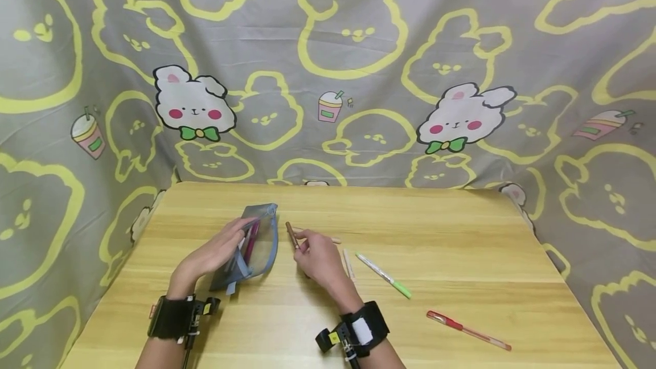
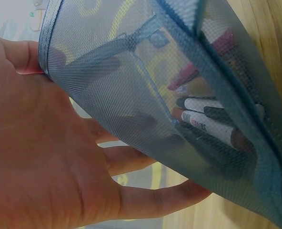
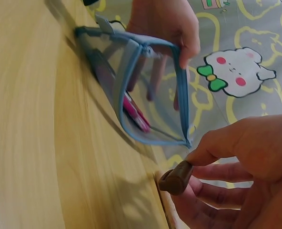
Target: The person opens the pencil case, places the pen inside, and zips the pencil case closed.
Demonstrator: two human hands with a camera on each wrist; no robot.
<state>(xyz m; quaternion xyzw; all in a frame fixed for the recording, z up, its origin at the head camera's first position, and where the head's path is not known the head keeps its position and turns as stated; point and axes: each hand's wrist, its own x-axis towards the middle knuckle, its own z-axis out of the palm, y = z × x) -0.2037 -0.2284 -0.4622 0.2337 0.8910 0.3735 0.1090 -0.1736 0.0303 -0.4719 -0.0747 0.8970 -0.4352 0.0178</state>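
Observation:
A blue-grey mesh pencil pouch (image 1: 267, 246) lies on the left half of the table, its zipped mouth spread apart. My left hand (image 1: 217, 249) grips it by the edge; in the left wrist view the thumb (image 2: 24, 55) is at the rim and the fingers lie behind the mesh. Inside are a magenta pen (image 3: 137, 114) and several white-barrelled markers (image 2: 203, 125). Just right of the pouch mouth, my right hand (image 1: 320, 258) pinches a brown marker (image 1: 291, 233) between thumb and fingers. The marker's brown end (image 3: 179, 177) points out of the fingertips; its far part is hidden.
Beside the right hand lie two thin pale pens (image 1: 348, 263), one partly hidden by the hand. Farther right are a white marker with a green cap (image 1: 383, 275) and a red pen (image 1: 468, 330). A patterned grey curtain (image 1: 369, 147) encloses the wooden table (image 1: 435, 226).

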